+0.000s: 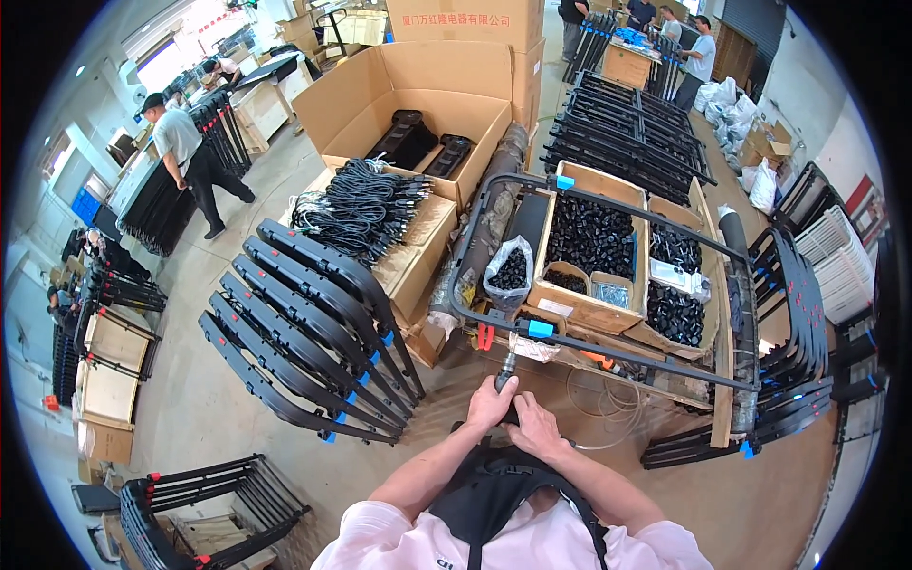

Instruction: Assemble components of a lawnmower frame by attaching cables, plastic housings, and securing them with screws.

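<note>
In front of my body, both hands are closed on a power screwdriver (506, 367) with a metal nose, pointing away from me. My left hand (488, 405) wraps round its upper body. My right hand (535, 427) is closed at its lower end, where a thin hose (603, 446) leads off to the right. Just beyond the tool's tip lies a black tubular frame (641, 353), resting across the bench and its boxes. A blue piece (541, 329) sits on the frame's near bar, close to the tip. The bit's exact contact point is too small to tell.
A wooden box (567, 302) of small black parts stands under the frame, beside a bag (508, 270) of similar parts. Red handles (485, 336) and an orange tool (600, 361) lie at the bench edge. Black frames (304, 313) stand left; bundled cables (361, 209) lie beyond.
</note>
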Demonstrator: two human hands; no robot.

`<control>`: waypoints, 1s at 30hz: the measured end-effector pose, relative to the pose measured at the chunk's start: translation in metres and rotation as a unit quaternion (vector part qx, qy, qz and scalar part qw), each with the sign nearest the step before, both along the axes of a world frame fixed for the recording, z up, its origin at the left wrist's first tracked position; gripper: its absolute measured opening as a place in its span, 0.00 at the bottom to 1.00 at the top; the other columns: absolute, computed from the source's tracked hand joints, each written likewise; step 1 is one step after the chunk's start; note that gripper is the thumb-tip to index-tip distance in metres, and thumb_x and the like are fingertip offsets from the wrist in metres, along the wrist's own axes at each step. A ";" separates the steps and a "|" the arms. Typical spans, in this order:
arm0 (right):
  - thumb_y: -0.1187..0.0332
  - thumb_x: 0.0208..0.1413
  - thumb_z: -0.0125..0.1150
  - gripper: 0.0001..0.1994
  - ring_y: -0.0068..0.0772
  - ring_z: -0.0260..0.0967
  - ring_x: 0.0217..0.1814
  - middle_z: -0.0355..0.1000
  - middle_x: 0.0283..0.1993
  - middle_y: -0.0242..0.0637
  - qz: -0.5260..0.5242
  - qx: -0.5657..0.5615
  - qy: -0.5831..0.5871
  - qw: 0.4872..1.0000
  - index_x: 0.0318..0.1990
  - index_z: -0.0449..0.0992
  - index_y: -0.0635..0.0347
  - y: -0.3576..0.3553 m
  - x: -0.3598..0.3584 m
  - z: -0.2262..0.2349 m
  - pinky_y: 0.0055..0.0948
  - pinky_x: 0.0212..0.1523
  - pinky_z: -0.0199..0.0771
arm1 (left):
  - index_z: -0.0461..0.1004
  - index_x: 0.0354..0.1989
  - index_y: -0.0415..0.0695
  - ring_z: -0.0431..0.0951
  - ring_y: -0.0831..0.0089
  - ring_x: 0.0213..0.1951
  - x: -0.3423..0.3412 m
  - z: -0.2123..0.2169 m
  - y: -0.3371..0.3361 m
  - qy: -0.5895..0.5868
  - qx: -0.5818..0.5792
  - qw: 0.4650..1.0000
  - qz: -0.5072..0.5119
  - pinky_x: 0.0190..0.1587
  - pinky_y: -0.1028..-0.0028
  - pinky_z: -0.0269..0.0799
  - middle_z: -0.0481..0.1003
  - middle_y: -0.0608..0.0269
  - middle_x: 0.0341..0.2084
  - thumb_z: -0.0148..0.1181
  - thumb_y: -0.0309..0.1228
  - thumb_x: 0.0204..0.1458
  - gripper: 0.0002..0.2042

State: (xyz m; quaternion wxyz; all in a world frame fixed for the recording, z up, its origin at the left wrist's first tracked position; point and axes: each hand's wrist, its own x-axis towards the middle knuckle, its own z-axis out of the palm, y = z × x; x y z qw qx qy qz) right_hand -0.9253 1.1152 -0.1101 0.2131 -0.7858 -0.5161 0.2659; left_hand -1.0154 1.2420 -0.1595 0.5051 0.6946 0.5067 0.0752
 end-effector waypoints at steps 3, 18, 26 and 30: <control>0.62 0.52 0.73 0.27 0.63 0.73 0.57 0.68 0.56 0.53 0.006 -0.003 -0.009 1.000 0.55 0.69 0.64 -0.003 -0.001 0.000 0.55 0.55 0.76 | 0.78 0.47 0.39 0.84 0.47 0.46 -0.002 0.000 -0.002 -0.002 0.002 1.000 -0.001 0.50 0.56 0.77 0.83 0.42 0.40 0.59 0.60 0.62 0.31; 0.62 0.47 0.72 0.41 0.64 0.75 0.60 0.75 0.59 0.60 -0.052 -0.032 0.008 0.998 0.70 0.61 0.64 -0.036 0.022 0.009 0.51 0.61 0.76 | 0.77 0.46 0.38 0.84 0.45 0.47 0.022 0.001 -0.033 -0.040 -0.019 0.999 -0.016 0.51 0.54 0.77 0.83 0.40 0.39 0.58 0.60 0.63 0.30; 0.60 0.47 0.70 0.41 0.63 0.76 0.59 0.75 0.58 0.64 -0.047 -0.024 0.012 0.999 0.69 0.61 0.68 -0.034 0.027 0.014 0.52 0.59 0.77 | 0.78 0.45 0.39 0.84 0.47 0.46 0.025 0.011 -0.030 -0.034 -0.027 0.999 -0.017 0.49 0.55 0.77 0.83 0.42 0.38 0.59 0.60 0.62 0.29; 0.60 0.47 0.71 0.42 0.62 0.76 0.60 0.76 0.57 0.64 -0.046 -0.035 0.029 0.998 0.69 0.61 0.69 -0.032 0.029 0.013 0.52 0.60 0.77 | 0.78 0.45 0.39 0.84 0.47 0.46 0.028 0.016 -0.026 -0.023 -0.022 0.999 -0.023 0.50 0.55 0.77 0.83 0.43 0.39 0.59 0.59 0.62 0.29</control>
